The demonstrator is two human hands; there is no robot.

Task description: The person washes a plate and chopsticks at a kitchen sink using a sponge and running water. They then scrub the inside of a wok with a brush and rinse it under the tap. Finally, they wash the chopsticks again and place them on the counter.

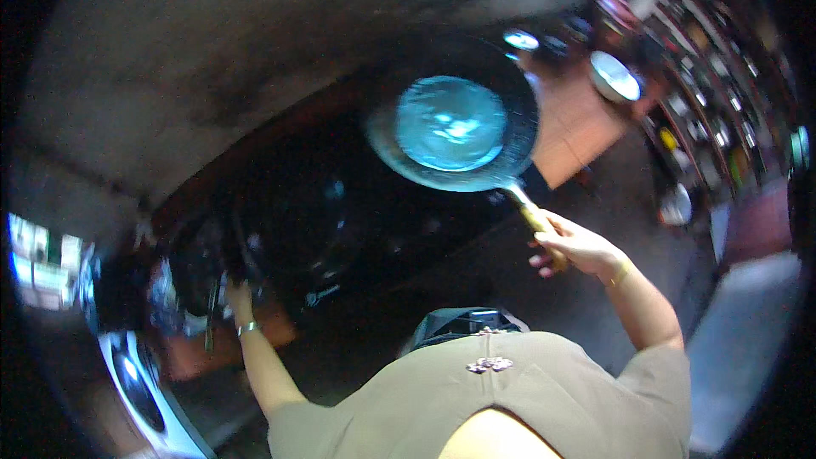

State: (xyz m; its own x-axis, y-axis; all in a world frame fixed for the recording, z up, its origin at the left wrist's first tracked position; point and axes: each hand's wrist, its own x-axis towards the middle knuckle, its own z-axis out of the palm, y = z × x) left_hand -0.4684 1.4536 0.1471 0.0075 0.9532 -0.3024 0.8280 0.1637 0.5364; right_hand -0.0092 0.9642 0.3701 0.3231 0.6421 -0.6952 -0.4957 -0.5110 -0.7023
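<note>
My right hand (567,245) grips the yellowish handle of a dark round-bottomed wok (389,146), out in front of me. Water or another clear liquid (452,124) lies in the wok and reflects bright light. Far to the left, my left hand (239,296) reaches over the end of a dark stove or counter. Beside it are a long thin utensil (210,319) and blurred items. Shade and blur hide the left fingers, so whether they hold anything does not show.
A white bowl (615,76) stands on an orange-brown surface (574,121) beyond the wok. Shelves (707,89) crowded with kitchenware line the right side. A dark pan-like shape (306,229) is on the dark surface between my hands. At lower left is a white-framed object (146,389).
</note>
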